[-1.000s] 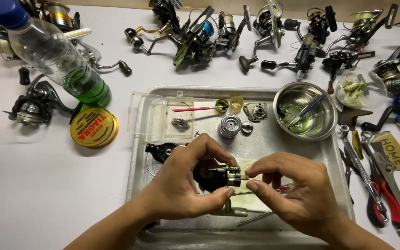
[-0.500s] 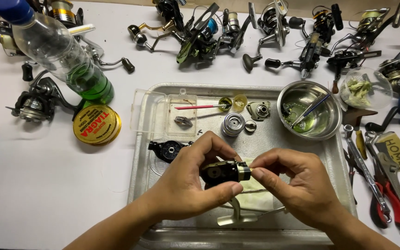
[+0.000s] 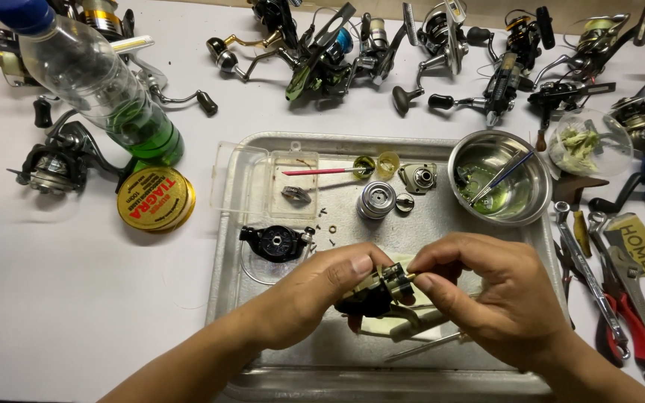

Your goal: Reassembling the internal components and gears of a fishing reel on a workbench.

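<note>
Both hands work over the metal tray (image 3: 225,246), on a white table crowded with fishing reels.

Left hand (image 3: 315,298): fingers curled tight around a dark reel body (image 3: 373,291), thumb laid over its top. The body hangs just above the tray's middle, near its front edge, with a pale cloth (image 3: 412,321) under it.

Right hand (image 3: 498,298): thumb and forefinger pinched narrow on a small brass-coloured end piece (image 3: 410,277) at the body's right side. Whether they turn it or only steady it, I cannot tell; the part is mostly hidden by the fingertips.

Change from a second ago: the reel body sat lower then, with the right fingers spread looser along it. Half a second ago it rose and the fingers closed in. Now the pinch is at the very tip, so the work seems to have narrowed to that one small fitting.

Untouched on the tray: a silver spool (image 3: 376,200), a black side plate (image 3: 274,241), a clear plastic box (image 3: 263,175), and a steel bowl (image 3: 463,153).
</note>
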